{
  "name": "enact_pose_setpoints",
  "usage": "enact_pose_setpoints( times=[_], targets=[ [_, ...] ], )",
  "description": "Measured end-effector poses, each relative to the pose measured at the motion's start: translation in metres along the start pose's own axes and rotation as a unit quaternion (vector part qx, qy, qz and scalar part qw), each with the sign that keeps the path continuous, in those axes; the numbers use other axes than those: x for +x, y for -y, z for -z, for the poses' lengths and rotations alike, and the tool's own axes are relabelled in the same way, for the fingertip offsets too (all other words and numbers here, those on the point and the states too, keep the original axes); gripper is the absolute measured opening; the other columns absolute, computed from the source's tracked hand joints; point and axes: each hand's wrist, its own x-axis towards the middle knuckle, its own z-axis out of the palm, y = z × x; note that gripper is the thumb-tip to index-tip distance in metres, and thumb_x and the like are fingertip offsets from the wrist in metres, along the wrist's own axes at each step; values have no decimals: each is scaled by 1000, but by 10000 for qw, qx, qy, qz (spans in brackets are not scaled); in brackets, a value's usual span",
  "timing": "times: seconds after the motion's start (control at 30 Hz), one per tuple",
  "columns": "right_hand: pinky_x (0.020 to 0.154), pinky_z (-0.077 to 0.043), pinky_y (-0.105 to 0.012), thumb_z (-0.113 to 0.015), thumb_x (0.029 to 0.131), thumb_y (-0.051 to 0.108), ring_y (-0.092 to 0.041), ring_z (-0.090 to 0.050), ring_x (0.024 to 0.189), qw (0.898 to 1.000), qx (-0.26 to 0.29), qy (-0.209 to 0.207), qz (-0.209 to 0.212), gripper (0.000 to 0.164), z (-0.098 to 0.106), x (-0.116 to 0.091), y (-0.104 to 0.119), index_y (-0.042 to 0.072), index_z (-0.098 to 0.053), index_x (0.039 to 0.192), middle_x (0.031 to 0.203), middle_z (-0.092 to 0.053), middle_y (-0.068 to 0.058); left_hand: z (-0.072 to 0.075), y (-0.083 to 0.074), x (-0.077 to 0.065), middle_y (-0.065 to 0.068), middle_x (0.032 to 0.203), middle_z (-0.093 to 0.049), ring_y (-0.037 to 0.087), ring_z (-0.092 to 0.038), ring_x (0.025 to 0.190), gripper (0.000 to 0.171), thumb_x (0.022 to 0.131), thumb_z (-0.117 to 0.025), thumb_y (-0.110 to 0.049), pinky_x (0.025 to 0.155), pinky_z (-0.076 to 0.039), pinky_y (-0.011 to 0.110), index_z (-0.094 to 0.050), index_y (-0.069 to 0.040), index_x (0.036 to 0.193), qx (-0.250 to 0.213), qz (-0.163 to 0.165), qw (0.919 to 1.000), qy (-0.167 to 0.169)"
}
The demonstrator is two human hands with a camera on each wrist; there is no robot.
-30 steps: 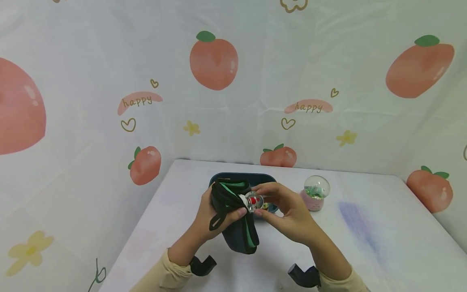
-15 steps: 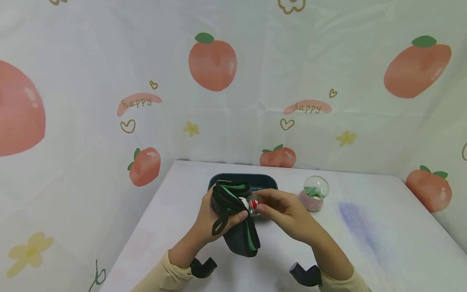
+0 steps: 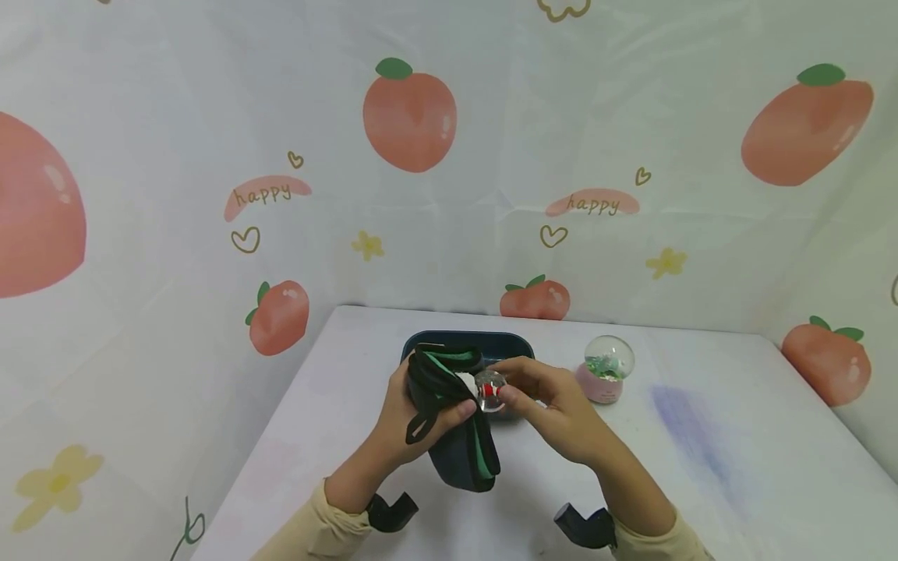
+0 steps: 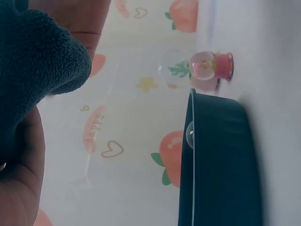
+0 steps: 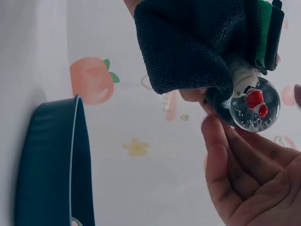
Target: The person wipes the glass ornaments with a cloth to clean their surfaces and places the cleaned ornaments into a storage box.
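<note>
A small snow globe (image 5: 256, 106) has a red figure inside and a white base. A thick dark teal cloth (image 5: 188, 44) with green lining and black edging is wrapped about that base. My left hand (image 3: 410, 417) grips the cloth and the base through it, thumb pressing just below the glass. My right hand (image 3: 557, 409) is at the globe's right side, fingers beside and behind the glass. In the right wrist view its thumb stands a little apart from the globe at the frame's edge.
Behind the hands stands a dark teal tub (image 3: 515, 345) on the white table (image 3: 351, 343); a clear dome (image 4: 190, 135) shows over its rim. A larger snow globe (image 3: 605, 370) with a pink base stands to the right. Near it is a small red-based globe (image 4: 224, 67).
The right hand has shifted in against the globe and then drawn its thumb back slightly, uncovering more glass. The left hand keeps its grip on the cloth in nearly the same place.
</note>
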Motion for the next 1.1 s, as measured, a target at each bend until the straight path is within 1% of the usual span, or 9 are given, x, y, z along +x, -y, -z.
enact_pose_setpoints(
  times=[0.13, 0.33, 0.47, 0.57, 0.7, 0.8, 0.87, 1.03, 1.1],
  targets=[
    [73, -64, -32, -65, 103, 3, -15, -75, 81, 9996, 6, 80, -287, 21, 1, 0, 2, 6, -71, 123, 103, -78, -8, 0, 3, 1, 10, 118, -73, 18, -71, 104, 53, 81, -88, -6, 90, -63, 37, -62, -10, 127, -26, -123, 9999, 45],
    [79, -63, -28, -82, 89, -3, -14, -71, 94, 9993, 55, -18, 356, 45, -1, 1, -1, 6, -67, 131, 113, -74, -10, 3, -1, 1, 10, 119, -72, 17, -70, 107, 53, 84, -88, -14, 92, -62, 36, -61, -9, 129, 157, 48, 9999, 22],
    [79, -62, -28, -84, 86, -5, -17, -70, 96, 9982, 142, -36, 574, 50, -1, 1, -2, 4, -65, 132, 115, -72, -13, 4, -3, 0, 10, 120, -72, 16, -70, 108, 54, 84, -89, -16, 92, -62, 36, -60, -8, 129, 141, 57, 9999, 1],
    [76, -62, -29, -77, 93, -3, -17, -72, 94, 9996, 130, -3, 267, 45, 0, 1, -1, 6, -63, 135, 110, -74, -11, 4, -3, 0, 10, 119, -73, 16, -70, 107, 54, 83, -89, -13, 92, -62, 36, -61, -8, 129, 81, 19, 10000, -28],
    [63, -59, -31, -64, 104, 6, -16, -72, 77, 9990, 160, 147, -402, 27, 2, 0, 2, 11, -65, 130, 98, -76, -8, 2, -1, 0, 12, 118, -73, 17, -71, 106, 54, 81, -89, -7, 92, -62, 36, -61, -8, 127, -55, -85, 9999, -11],
    [58, -58, -30, -63, 105, 7, -18, -72, 74, 9981, 194, 182, -550, 19, 2, 0, 2, 10, -69, 123, 97, -77, -8, 2, 0, 0, 12, 118, -73, 16, -71, 106, 53, 82, -89, -7, 92, -62, 35, -62, -8, 127, -57, -74, 10000, 5],
    [63, -60, -30, -68, 102, 4, -17, -74, 81, 9993, 183, 94, -325, 22, 1, -1, 0, 8, -69, 123, 102, -77, -9, 2, 0, 0, 12, 118, -73, 16, -71, 106, 52, 83, -88, -9, 92, -62, 35, -61, -8, 127, -30, -72, 10000, -2],
    [83, -62, -29, -80, 87, -11, -15, -69, 101, 9977, 263, -195, 597, 46, -3, 0, -4, 4, -67, 129, 116, -73, -13, 3, -2, 0, 13, 120, -73, 23, -72, 107, 53, 86, -87, -14, 95, -61, 34, -60, -7, 131, -118, -45, 9999, -34],
    [85, -62, -29, -81, 85, -12, -15, -68, 105, 9965, 292, -258, 745, 51, -4, 1, -4, 2, -66, 131, 118, -71, -14, 3, -4, 1, 12, 120, -73, 23, -72, 108, 52, 87, -87, -16, 95, -61, 34, -60, -8, 131, -158, 2, 9999, -60]
  ],
)
